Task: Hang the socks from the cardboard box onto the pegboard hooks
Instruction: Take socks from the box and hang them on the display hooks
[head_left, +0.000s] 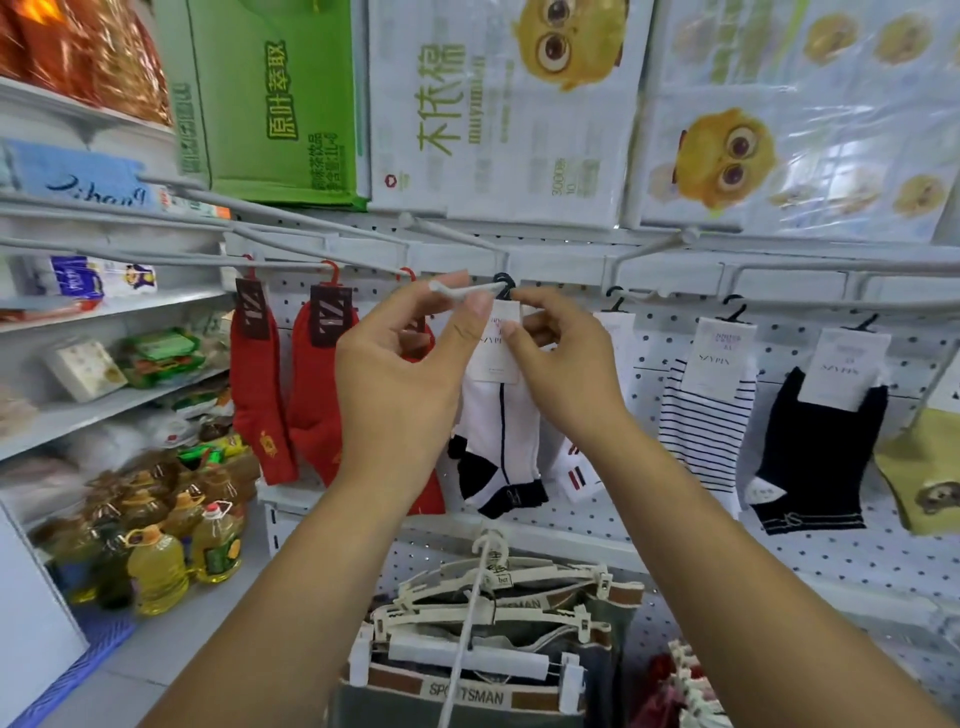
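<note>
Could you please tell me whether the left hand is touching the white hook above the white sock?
Touching. The head view shows the left hand pinching the white hook between thumb and forefinger, with no gap.

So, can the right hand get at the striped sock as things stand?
Probably yes: the striped sock hangs in the open just right of the right hand, nothing in front. But that hand pinches the card of the white sock and would have to let go first.
</note>
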